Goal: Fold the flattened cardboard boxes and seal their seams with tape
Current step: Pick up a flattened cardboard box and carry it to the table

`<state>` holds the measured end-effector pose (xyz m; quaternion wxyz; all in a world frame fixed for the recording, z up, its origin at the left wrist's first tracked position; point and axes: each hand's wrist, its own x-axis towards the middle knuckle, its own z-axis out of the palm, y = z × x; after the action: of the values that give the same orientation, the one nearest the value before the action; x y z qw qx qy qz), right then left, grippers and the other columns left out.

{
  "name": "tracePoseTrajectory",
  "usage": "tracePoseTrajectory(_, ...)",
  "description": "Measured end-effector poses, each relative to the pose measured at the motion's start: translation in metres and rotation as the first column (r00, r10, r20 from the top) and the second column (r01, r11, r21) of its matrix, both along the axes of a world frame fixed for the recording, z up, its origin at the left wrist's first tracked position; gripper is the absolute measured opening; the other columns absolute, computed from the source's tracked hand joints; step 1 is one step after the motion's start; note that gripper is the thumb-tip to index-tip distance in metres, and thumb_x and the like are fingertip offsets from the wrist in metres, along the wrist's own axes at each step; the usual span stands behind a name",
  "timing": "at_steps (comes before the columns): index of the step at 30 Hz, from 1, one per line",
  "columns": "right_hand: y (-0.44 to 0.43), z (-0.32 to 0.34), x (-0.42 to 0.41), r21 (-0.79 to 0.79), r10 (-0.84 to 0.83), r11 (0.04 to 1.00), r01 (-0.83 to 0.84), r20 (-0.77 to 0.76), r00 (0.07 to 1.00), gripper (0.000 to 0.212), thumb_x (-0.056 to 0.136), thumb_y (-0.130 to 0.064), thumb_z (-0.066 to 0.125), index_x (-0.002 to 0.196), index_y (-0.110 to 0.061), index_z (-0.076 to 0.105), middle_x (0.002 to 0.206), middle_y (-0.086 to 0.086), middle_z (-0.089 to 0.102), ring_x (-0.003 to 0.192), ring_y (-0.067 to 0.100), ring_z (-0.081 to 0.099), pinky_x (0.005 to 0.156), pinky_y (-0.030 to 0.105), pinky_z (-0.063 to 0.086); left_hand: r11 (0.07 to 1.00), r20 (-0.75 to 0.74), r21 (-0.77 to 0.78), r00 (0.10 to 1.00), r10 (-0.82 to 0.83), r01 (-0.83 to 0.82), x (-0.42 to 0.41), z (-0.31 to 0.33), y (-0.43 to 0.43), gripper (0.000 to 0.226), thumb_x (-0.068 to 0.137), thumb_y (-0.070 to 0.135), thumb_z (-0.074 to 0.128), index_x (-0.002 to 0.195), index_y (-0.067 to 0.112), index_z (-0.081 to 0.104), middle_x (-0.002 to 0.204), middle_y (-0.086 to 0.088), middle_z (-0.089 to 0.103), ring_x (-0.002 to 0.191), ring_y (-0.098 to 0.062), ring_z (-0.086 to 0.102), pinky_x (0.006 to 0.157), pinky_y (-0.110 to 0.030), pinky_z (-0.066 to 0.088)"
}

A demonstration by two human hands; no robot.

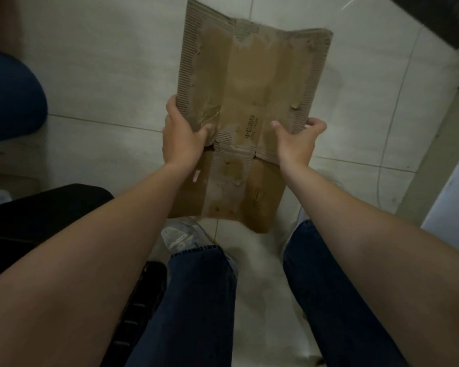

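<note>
A worn, flattened brown cardboard box [247, 86] hangs in the air in front of me, above the tiled floor. Torn patches bare its corrugated ribs, and old tape residue runs along its creases. My left hand [182, 139] grips its left edge, thumb on the near face and fingers behind. My right hand [297, 140] holds the right edge the same way, thumb pressed on the face. The far panels bend slightly toward me along two lengthwise creases. A lower flap [231, 192] hangs down below my hands. No tape roll is in view.
Pale floor tiles [104, 75] lie below. My legs in dark jeans [196, 300] and a grey shoe [180, 234] are underneath the box. A black object [37, 207] sits at left, a blue rounded shape [8, 94] at far left, a white panel [451, 202] at right.
</note>
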<state>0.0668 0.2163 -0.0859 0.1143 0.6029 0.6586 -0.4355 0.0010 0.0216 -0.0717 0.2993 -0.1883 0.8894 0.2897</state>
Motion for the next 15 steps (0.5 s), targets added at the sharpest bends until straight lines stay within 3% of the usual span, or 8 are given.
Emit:
tracePoseTrajectory(5,0.008,0.038,-0.029,0.035,0.044,0.998,-0.042,-0.057,0.997,0.042,0.093,-0.016,0.069,0.114,-0.021,0.033,0.113,0.002,0.055,0.096,0.02,0.063,0.085,0.033,0.056,0.999,-0.089,0.008,0.995,0.051,-0.05,-0.011,0.044,0.006,0.073,0.099,0.016,0.064,0.157,0.024,0.02,0.148,-0.003,0.051,0.131,-0.023,0.055,0.109,-0.042,0.05)
tracePoseTrajectory(8,0.018,0.075,-0.046,0.02,0.068,0.998,-0.066,-0.11,0.992,0.044,0.092,-0.019,0.072,0.114,-0.019,0.034,0.1,-0.01,0.05,0.086,0.006,0.057,0.07,0.01,0.047,0.997,-0.084,0.046,0.994,0.07,-0.066,-0.024,0.081,0.014,0.087,0.096,0.02,0.069,0.161,0.024,0.012,0.154,-0.006,0.044,0.137,-0.025,0.049,0.112,-0.04,0.045)
tracePoseTrajectory(10,0.024,0.105,-0.059,0.003,0.091,0.996,-0.092,-0.149,0.985,0.047,0.092,-0.021,0.073,0.118,-0.018,0.034,0.101,-0.012,0.051,0.084,0.0,0.055,0.063,0.003,0.041,0.994,-0.082,0.071,0.993,0.089,-0.083,-0.034,0.109,0.021,0.093,0.094,0.023,0.072,0.162,0.026,0.009,0.156,-0.006,0.041,0.139,-0.025,0.047,0.113,-0.041,0.043)
tracePoseTrajectory(13,0.034,0.157,-0.081,0.012,0.099,0.995,-0.098,-0.219,0.971,0.045,0.092,-0.02,0.072,0.12,-0.019,0.037,0.116,-0.004,0.06,0.098,0.01,0.065,0.082,0.017,0.053,0.992,-0.102,0.072,0.989,0.108,-0.101,-0.052,0.156,0.03,0.094,0.094,0.027,0.073,0.162,0.026,0.008,0.156,-0.005,0.042,0.139,-0.026,0.048,0.111,-0.041,0.044)
tracePoseTrajectory(15,0.041,0.199,-0.099,0.019,0.108,0.994,-0.107,-0.264,0.958,0.047,0.092,-0.023,0.073,0.121,-0.02,0.037,0.116,-0.005,0.06,0.097,0.008,0.065,0.082,0.019,0.053,0.993,-0.115,0.066,0.988,0.1,-0.093,-0.065,0.195,0.038,0.096,0.095,0.029,0.071,0.163,0.027,0.004,0.158,-0.007,0.039,0.138,-0.028,0.049,0.108,-0.039,0.044)
